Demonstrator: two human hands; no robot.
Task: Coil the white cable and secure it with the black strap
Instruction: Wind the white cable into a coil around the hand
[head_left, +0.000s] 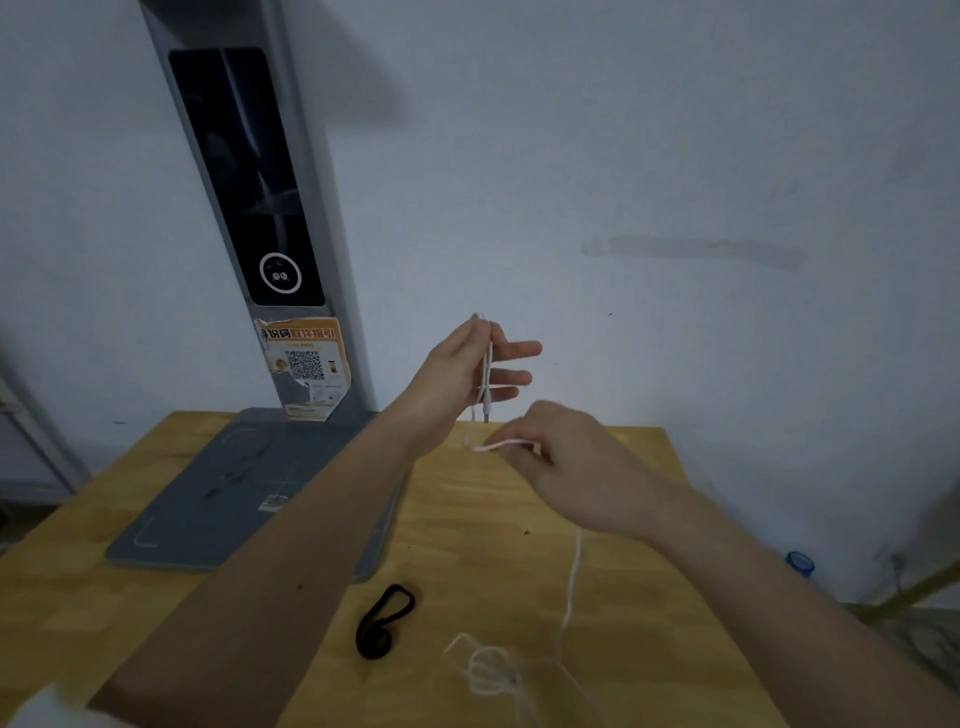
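My left hand (467, 374) is raised above the wooden table (597, 519) and pinches the plug end of the white cable (571, 582) between thumb and forefinger, its other fingers spread. A short loop runs down from there to my right hand (561, 457), which pinches the cable just below. The remaining cable hangs under my right wrist and ends in a loose tangle on the table near the front edge. The black strap (382, 621) lies curled on the table in front of my left forearm, touched by neither hand.
A grey device with a tall upright panel (249, 208) and a flat base (234, 493) stands at the table's back left, against a pale wall. A blue bottle cap (800, 564) shows past the table's right edge, beside a yellow bar.
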